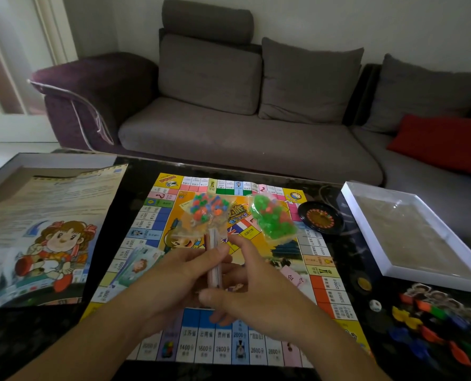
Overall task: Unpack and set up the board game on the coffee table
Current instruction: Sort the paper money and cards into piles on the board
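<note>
Both hands (pixel 215 273) grip thin card stack (pixel 214 259) w/ bags (pixel 205 213) (light, floppy); hold by edges.

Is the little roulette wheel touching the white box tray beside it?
Apart: the head view shows dark table between the roulette wheel and the white box tray.

I count one game board (pixel 322 273) laid flat, two clear bags of small plastic pieces (pixel 207 213) (pixel 274 220), one roulette wheel (pixel 320 215), one die (pixel 375 305), one white box tray (pixel 366 215), one printed sheet (pixel 44 229) — plus two hands, left (pixel 179 279) and right (pixel 259 292). The standing pawns (pixel 437 301) are too blurred to count.
</note>
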Tool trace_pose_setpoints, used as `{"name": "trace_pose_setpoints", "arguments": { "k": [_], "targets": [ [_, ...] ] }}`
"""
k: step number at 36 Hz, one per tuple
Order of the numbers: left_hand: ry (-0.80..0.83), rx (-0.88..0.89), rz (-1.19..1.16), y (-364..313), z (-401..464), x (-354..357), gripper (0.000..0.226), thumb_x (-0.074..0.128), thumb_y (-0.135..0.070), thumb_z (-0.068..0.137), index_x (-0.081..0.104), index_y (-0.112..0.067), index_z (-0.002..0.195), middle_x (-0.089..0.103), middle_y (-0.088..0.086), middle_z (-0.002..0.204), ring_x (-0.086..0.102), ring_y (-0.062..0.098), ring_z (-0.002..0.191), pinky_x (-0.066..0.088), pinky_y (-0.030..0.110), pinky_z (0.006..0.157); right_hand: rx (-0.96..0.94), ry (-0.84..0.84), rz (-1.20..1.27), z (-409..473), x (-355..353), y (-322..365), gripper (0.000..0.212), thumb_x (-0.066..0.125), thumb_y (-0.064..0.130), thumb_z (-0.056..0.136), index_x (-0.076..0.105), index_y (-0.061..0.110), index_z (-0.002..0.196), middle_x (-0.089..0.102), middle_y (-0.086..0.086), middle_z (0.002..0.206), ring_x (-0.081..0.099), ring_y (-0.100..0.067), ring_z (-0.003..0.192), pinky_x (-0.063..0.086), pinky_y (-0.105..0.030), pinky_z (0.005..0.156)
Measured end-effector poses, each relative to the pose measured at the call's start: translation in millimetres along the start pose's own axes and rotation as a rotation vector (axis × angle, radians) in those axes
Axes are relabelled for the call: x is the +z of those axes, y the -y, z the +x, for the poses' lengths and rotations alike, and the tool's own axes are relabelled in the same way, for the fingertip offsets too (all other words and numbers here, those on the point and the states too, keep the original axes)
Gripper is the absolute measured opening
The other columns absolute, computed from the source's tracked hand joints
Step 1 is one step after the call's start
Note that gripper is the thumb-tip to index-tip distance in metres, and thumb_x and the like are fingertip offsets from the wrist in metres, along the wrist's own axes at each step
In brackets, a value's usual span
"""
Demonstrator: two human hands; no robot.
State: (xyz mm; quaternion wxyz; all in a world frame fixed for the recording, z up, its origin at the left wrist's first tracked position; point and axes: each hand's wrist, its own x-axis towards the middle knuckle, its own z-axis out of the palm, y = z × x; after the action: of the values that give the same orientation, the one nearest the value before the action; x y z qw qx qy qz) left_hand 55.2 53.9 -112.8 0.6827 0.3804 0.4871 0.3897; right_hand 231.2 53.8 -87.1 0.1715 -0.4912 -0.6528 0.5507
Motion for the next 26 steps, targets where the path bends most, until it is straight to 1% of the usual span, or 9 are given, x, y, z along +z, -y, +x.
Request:
{"name": "trace_pose_setpoints", "arguments": {
  "k": [4,7,8,10,13,15,17,20,26],
  "targets": [
    [-0.020,-0.001,-0.012,-9,-6,4,0.055,0.069,-0.048,0.090,0.070,-0.004,0.123,0.079,0.013,0.113,0.076,0.032,0.106,0.059,0.057,0.094,0.035,-0.038,-0.337,-10,-13,9,0.121,0.092,0.051,0.073,0.002,0.065,0.153,0.070,0.018,0.112,0.074,-0.004,0.086,0.061,-0.029,0.082],
    [0.019,-0.014,-0.009,-11,-9,6,0.055,0.069,-0.047,0.091,0.070,-0.002,0.122,0.078,0.015,0.114,0.077,0.032,0.105,0.062,0.057,0.086,-0.081,-0.110,-0.501,-13,-15,5,0.137,0.095,0.058,0.065,-0.011,0.067,0.152,0.031,0.029,0.154,0.047,-0.001,0.134,0.047,-0.029,0.104],
    [0.050,-0.031,0.002,-10,-10,7,0.055,0.068,-0.048,0.091,0.071,-0.002,0.122,0.077,0.016,0.114,0.076,0.033,0.105,0.062,0.056,0.086,-0.134,-0.098,-0.483,-13,-14,3,0.139,0.096,0.054,0.065,-0.012,0.068,0.151,0.014,0.040,0.155,0.035,0.001,0.142,0.042,-0.028,0.106],
    [0.128,-0.062,0.029,-9,-13,9,0.052,0.067,-0.050,0.092,0.075,-0.004,0.116,0.077,0.019,0.115,0.075,0.035,0.105,0.062,0.051,0.084,-0.206,-0.059,-0.409,-13,-13,-1,0.137,0.097,0.045,0.069,-0.009,0.068,0.153,0.002,0.052,0.150,0.024,0.011,0.142,0.035,-0.020,0.106],
    [0.188,-0.069,0.011,-7,-14,12,0.042,0.064,-0.046,0.094,0.080,-0.010,0.108,0.077,0.020,0.114,0.075,0.033,0.101,0.062,0.047,0.082,-0.263,-0.068,-0.345,-13,-12,-1,0.117,0.094,0.043,0.073,0.015,0.061,0.156,0.026,0.044,0.154,0.039,0.016,0.135,0.046,-0.012,0.100],
    [0.209,-0.063,-0.015,-8,-13,12,0.043,0.060,-0.044,0.099,0.077,-0.008,0.115,0.074,0.021,0.121,0.072,0.037,0.112,0.058,0.055,0.096,-0.290,-0.109,-0.355,-11,-13,-1,0.098,0.093,0.037,0.075,0.032,0.055,0.149,0.041,0.042,0.140,0.048,0.013,0.129,0.053,-0.018,0.099],
    [0.220,-0.062,-0.047,-9,-12,10,0.046,0.057,-0.040,0.103,0.073,-0.003,0.123,0.071,0.025,0.127,0.067,0.042,0.122,0.050,0.064,0.106,-0.306,-0.141,-0.383,-10,-14,-2,0.090,0.092,0.032,0.077,0.038,0.053,0.146,0.043,0.041,0.133,0.047,0.015,0.126,0.054,-0.021,0.099],
    [0.228,-0.065,-0.077,-10,-13,7,0.041,0.055,-0.031,0.105,0.071,0.001,0.126,0.068,0.029,0.130,0.062,0.049,0.126,0.048,0.067,0.106,-0.307,-0.135,-0.420,-9,-16,-4,0.098,0.092,0.036,0.076,0.033,0.049,0.153,0.037,0.043,0.136,0.041,0.015,0.130,0.049,-0.020,0.104],
    [0.223,-0.059,-0.081,-8,-18,6,0.034,0.058,-0.019,0.102,0.071,0.007,0.120,0.069,0.033,0.124,0.060,0.056,0.122,0.058,0.060,0.095,-0.251,-0.068,-0.457,-4,-12,-10,0.111,0.088,0.040,0.081,0.011,0.051,0.161,0.023,0.035,0.157,0.027,0.007,0.143,0.035,-0.024,0.116]
  ]
}}
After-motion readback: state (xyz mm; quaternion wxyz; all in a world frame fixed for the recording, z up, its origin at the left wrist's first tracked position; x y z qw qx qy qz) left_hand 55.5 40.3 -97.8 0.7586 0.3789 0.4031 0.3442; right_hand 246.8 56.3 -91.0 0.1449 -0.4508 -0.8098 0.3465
